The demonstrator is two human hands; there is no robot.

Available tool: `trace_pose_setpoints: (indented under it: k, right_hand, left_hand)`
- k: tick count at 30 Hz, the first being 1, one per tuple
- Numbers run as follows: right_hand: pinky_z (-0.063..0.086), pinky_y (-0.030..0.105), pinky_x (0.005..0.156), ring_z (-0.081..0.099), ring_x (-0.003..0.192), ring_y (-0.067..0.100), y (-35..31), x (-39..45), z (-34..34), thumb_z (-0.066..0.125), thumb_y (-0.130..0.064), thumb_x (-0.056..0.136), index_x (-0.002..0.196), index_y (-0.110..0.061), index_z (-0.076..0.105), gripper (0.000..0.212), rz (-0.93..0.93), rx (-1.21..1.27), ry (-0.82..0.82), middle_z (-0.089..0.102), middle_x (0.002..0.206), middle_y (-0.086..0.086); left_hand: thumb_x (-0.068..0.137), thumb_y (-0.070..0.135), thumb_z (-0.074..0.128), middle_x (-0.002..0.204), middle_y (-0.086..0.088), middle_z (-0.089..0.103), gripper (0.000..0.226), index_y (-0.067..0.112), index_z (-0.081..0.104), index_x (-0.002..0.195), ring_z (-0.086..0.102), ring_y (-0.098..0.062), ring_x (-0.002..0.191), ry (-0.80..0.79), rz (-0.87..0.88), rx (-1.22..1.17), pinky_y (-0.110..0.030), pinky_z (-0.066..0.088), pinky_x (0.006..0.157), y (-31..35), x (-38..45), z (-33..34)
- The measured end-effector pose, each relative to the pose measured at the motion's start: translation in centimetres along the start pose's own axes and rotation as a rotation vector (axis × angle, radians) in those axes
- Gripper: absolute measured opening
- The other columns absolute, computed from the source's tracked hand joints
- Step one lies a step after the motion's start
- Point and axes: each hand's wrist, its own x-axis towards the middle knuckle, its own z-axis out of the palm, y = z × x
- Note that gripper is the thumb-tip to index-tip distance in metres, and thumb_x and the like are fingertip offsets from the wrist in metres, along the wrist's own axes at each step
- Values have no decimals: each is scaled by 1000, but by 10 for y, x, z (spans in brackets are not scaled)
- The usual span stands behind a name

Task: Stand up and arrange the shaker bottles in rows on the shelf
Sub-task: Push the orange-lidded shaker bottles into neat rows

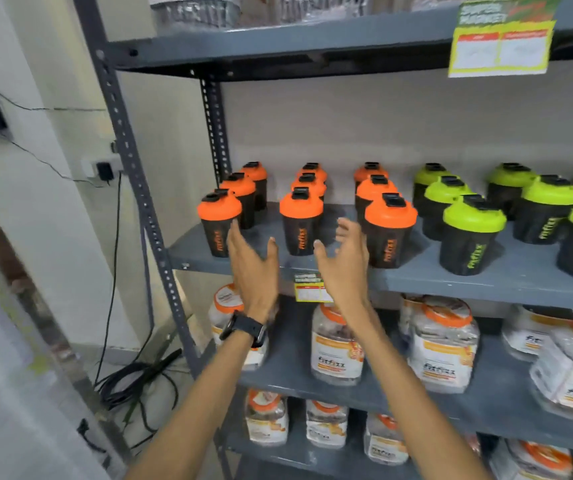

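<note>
While every bottle (pixel 301 221) stands upright in rows, both hands hover empty, fingers (pixel 234 233) spread, at its 6 o'clock. Arranging looks nearly finished. Next likely means nudging it straight.

Shaker bottles upright in rows on the shelf (pixel 416 271)

Left hand (pixel 253 268) and right hand (pixel 342 265) spread empty before an orange-lidded bottle (pixel 301 221); green-lidded bottles (pixel 473 233) stand rightward.

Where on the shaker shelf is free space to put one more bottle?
Bare shelf shows along the front edge between the front orange shaker and front green shaker, and in the lanes between columns. Behind the front shakers, each column is packed tight.
</note>
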Motion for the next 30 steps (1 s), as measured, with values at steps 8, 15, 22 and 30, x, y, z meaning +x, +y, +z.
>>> trace_pose_setpoints:
  k: [8, 15, 22, 30]
  right_hand:
    - [43, 24, 92, 60, 104, 22, -3, 16, 34, 60, -1, 85, 120, -5, 57, 36, -62, -102, 325, 58, 116, 11]
    - [42, 38, 105, 53, 127, 29, 3, 26, 48, 74, -23, 84, 143, -2, 40, 71, 112, -137, 99, 52, 137, 18]
    - [41, 37, 104, 48, 131, 34, 7, 32, 87, 86, -35, 68, 142, -2, 37, 94, 237, -139, 48, 51, 138, 20]
    - [47, 39, 96, 54, 122, 39, 5, 35, 100, 85, -19, 71, 130, 1, 41, 76, 294, -168, 80, 57, 128, 23]
  left_hand:
    - [95, 19, 65, 165, -19, 22, 81, -2, 16, 156, 21, -29, 154, -284, -55, -62, -32, 16, 124, 1, 24, 26]
    - [96, 27, 61, 155, -14, 37, 68, 8, 30, 153, 37, -30, 144, -147, 34, 53, -40, 37, 113, -4, 20, 32]
    - [80, 31, 73, 133, -12, 48, 66, 13, 45, 137, 47, -28, 119, 276, 39, 207, -38, 38, 98, -40, 52, -8]
    - [77, 34, 84, 155, -17, 39, 104, 5, 21, 154, 40, -34, 144, -46, -144, 68, -51, 42, 114, -68, 85, -20]
